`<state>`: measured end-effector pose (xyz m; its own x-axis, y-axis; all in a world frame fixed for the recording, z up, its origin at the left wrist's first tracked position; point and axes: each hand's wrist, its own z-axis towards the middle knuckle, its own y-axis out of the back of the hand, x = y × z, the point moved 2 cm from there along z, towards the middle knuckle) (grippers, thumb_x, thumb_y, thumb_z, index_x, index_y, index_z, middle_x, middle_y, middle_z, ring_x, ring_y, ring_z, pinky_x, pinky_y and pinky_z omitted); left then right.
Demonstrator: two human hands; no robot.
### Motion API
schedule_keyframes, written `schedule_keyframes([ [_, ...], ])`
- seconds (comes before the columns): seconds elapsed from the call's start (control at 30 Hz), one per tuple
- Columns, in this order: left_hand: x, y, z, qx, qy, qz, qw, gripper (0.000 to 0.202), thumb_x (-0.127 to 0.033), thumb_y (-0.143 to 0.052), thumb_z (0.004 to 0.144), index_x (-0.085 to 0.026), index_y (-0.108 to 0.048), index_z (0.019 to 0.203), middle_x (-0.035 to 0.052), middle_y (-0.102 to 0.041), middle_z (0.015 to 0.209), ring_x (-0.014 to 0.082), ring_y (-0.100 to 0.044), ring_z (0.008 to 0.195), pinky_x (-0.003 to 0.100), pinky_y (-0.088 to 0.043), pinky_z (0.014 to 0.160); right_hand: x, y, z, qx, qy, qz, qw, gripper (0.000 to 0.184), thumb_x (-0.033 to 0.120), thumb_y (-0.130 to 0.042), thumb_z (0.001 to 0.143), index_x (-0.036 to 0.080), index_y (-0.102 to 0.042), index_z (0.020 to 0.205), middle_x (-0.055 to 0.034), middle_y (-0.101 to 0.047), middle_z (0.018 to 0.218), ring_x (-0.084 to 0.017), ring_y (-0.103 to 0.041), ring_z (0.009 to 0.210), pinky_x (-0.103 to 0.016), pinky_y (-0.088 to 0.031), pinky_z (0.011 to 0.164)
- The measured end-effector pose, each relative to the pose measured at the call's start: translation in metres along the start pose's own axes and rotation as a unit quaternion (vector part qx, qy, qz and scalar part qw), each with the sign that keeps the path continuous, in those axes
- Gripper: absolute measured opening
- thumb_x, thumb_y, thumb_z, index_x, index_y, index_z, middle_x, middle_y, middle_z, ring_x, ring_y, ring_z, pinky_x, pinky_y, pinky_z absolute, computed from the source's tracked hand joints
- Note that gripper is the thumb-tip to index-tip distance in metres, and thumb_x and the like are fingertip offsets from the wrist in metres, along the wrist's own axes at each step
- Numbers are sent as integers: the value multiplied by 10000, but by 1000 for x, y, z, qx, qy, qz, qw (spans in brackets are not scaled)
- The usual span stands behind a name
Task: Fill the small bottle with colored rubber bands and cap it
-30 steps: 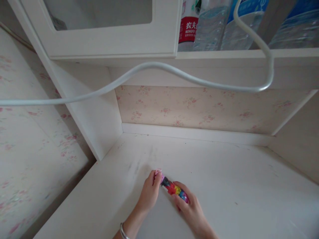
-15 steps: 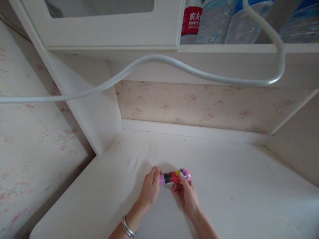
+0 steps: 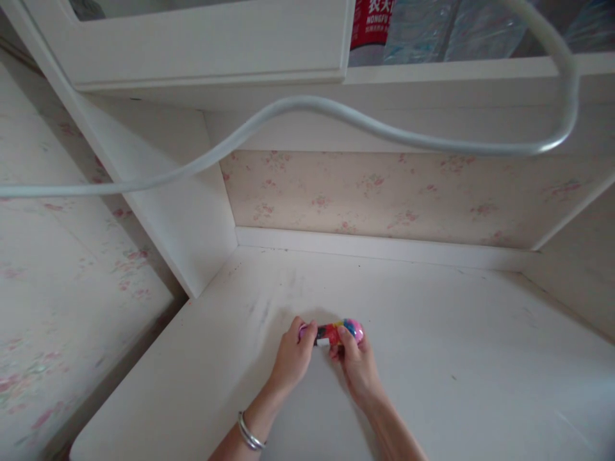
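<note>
A small colourful tube point(image 3: 330, 332) is held level just over the white desk point(image 3: 413, 358). Its wrapper is black, red, yellow and blue, with a rounded pink end at the right and a purple end at the left. My left hand point(image 3: 294, 353) is closed round the purple end, thumb on top, hiding most of it. Closed on the other end, my right hand point(image 3: 358, 365) has its thumb on the red part and its fingers underneath. A white patch shows on the tube's near side. What kind of thing the tube is, I cannot tell.
A pale cable-like bar point(image 3: 307, 104) crosses in front of my view. Above the desk hangs a white cabinet point(image 3: 216, 54), with a red-labelled bottle point(image 3: 372, 22) and plastic-wrapped bottles on its shelf. Floral-papered wall point(image 3: 384, 192) is behind, and a white side panel point(image 3: 177, 211) stands at left.
The tube has turned in my hands, so a white patch now shows. My left thumb has come over the purple end. The view has shifted slightly.
</note>
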<state>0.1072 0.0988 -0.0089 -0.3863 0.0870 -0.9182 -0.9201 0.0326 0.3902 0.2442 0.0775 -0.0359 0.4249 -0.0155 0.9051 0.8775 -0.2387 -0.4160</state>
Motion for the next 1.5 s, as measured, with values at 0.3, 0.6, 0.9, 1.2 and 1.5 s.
schedule_keyframes([
  [0.3,13,-4,3,71,139,-119,981,413,-593,-426,835,-209,-412,683,-75,-348,513,85,-308,431,216,-194,426,1,-2,-8,5,51,-41,998,363,518,-634,801,208,-474,900,43,-583,573,-111,-514,487,-222,-439,475],
  [0.6,12,0,-4,177,323,-223,903,507,-696,-434,766,-195,-458,693,-108,-276,425,41,-93,350,205,-40,382,8,-2,-22,47,76,-51,995,458,379,-746,734,210,-454,1044,1,-649,754,-113,-551,536,-242,-476,493],
  [0.9,-6,5,-9,155,-14,-232,960,565,-428,-663,793,-284,-473,1306,89,-388,1410,220,-534,1127,254,-513,747,19,13,-3,-41,-17,157,987,339,431,-713,762,225,-541,968,22,-644,753,-87,-548,542,-192,-457,467],
  [1.2,7,-11,-8,99,21,-143,985,509,-574,-385,907,-143,-602,1070,49,-659,761,166,-627,658,285,-496,655,15,7,-3,-37,-15,109,993,303,402,-750,723,193,-591,872,7,-646,779,-78,-510,523,-197,-443,470],
  [1.5,14,-2,-3,88,159,-108,977,820,-752,-177,837,-99,-665,746,83,-620,579,155,-551,467,262,-421,465,16,9,-5,-48,-7,143,988,359,399,-717,762,246,-563,1048,3,-664,891,-88,-523,566,-200,-443,477],
])
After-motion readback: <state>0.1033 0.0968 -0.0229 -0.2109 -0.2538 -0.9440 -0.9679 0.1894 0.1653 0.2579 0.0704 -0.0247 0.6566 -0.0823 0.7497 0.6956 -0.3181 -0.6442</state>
